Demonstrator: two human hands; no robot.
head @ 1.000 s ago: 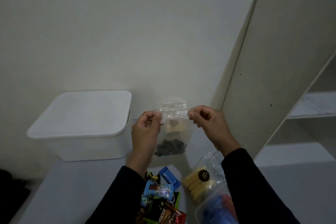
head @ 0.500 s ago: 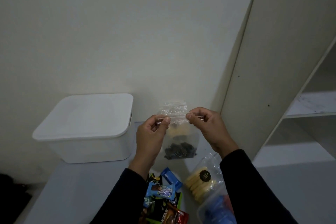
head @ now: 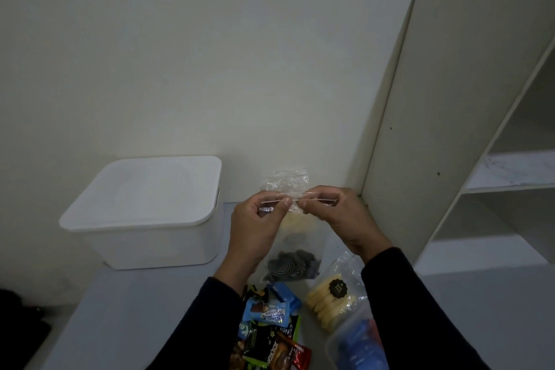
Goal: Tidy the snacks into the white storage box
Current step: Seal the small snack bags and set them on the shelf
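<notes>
Clear crinkled zip bag [head: 292, 237], dark ridged discs at bottom, pale biscuits above, held upright over grey table [head: 126, 309]. Seal strip pinched by left hand [head: 255, 228] and right hand [head: 342, 219]; each grip closed on strip, thumbs nearly meeting. White rounded-corner storage box [head: 144, 219] seen left, lid on. Glossy wrapped snacks [head: 267, 330] heaped below bag

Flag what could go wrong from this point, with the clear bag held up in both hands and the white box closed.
1. The left hand and right hand pinch only the top strip of the clear bag; if it is not fully sealed, the dark cookies may spill.
2. The white storage box has its lid on, and both hands are occupied, so the bag may need setting down first.
</notes>
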